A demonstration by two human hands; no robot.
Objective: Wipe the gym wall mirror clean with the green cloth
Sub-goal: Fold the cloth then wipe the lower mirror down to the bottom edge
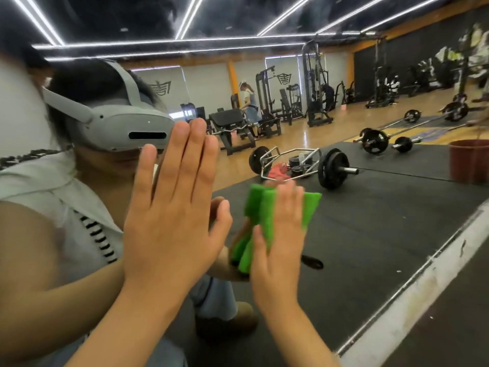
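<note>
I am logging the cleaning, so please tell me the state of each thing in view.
Mirror: upright on the wall, specks near its top.
Left hand: open, fingers straight, flat on the mirror.
Right hand: open, straight fingers pressing the green cloth on the glass.
Green cloth: bunched in folds, under the right hand.

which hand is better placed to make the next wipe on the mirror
Right. The right hand presses the green cloth flat against the mirror, ready to sweep. The left hand lies flat on the glass with no cloth under it.
</note>
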